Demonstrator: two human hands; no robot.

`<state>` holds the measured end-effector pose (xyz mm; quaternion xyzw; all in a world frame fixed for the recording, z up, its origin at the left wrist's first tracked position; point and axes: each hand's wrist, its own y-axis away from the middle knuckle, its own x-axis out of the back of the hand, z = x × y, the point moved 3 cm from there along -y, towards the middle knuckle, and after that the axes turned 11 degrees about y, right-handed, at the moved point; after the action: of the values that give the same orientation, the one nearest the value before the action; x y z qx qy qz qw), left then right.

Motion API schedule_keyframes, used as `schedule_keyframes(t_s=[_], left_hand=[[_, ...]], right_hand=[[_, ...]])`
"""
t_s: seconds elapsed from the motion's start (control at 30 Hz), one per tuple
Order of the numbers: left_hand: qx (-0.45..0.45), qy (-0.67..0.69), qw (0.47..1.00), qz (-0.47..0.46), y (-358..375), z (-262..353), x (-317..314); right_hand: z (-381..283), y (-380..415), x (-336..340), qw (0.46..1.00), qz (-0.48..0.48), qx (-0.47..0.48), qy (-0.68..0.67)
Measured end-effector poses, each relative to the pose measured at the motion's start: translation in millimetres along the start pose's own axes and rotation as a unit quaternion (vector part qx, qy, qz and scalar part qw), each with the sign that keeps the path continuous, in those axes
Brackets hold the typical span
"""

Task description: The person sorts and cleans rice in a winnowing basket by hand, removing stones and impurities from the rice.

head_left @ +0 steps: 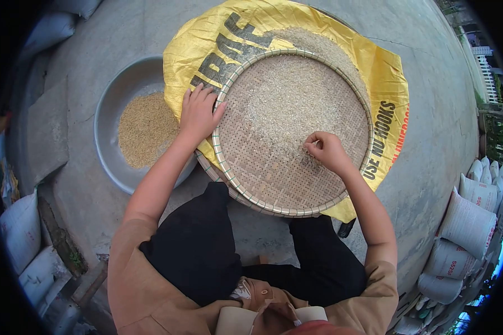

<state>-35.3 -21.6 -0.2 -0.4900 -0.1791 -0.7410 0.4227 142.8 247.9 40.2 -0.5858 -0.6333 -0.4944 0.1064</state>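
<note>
A round woven tray (262, 173) with a green-stitched rim lies in front of me, with pale grain (293, 100) spread over its upper and middle part. My left hand (200, 114) rests at the tray's left rim, fingers apart, over the yellow sack sheet (179, 61). Over the lower right of the grain is my right hand (325, 149), its fingertips pinched together; whatever is between them is too small to make out. To the left, a metal basin (109, 139) holds brown grain (145, 128), partly beside my left forearm.
More grain (318, 42) lies on the yellow sheet beyond the tray. Filled white sacks (469, 220) are stacked at the right, others (22, 229) at the left edge. A small black object (346, 228) is near my right knee. Concrete floor (430, 95) surrounds the sheet.
</note>
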Motion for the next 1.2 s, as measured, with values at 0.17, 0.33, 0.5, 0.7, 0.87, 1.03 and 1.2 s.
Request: schedule_keyframes(t_s=[0.17, 0.33, 0.5, 0.7, 0.87, 1.03, 1.2], left_hand=[[0.002, 0.0, 1.0, -0.009, 0.4, -0.9, -1.4], [-0.002, 0.005, 1.0, -0.008, 0.4, -1.1, -2.2], [-0.015, 0.008, 1.0, 0.007, 1.0, -1.1, -1.5], [-0.044, -0.002, 0.999, 0.015, 7.3, 0.2, 3.2], [-0.018, 0.02, 1.0, -0.009, 2.8, -0.3, 1.7], [-0.016, 0.02, 1.0, 0.013, 1.1, 1.1, 0.8], [-0.033, 0.018, 0.999, 0.016, 2.3, 2.8, 0.5]], right_hand=[[17.3, -10.1, -2.5, 0.969, 0.019, -0.047, -0.24], [24.2, -11.2, -10.8, 0.93, 0.009, -0.058, -0.362], [26.9, -38.7, -26.2, 0.968, 0.002, -0.079, -0.237], [-177.3, -54.6, -25.2, 0.885, -0.175, 0.122, -0.414], [-187.9, -54.2, -23.6, 0.888, -0.124, 0.274, -0.349], [-41.8, -70.8, 10.7, 0.988, 0.083, 0.05, -0.124], [55.8, -60.8, 39.5, 0.91, 0.35, 0.041, 0.218]])
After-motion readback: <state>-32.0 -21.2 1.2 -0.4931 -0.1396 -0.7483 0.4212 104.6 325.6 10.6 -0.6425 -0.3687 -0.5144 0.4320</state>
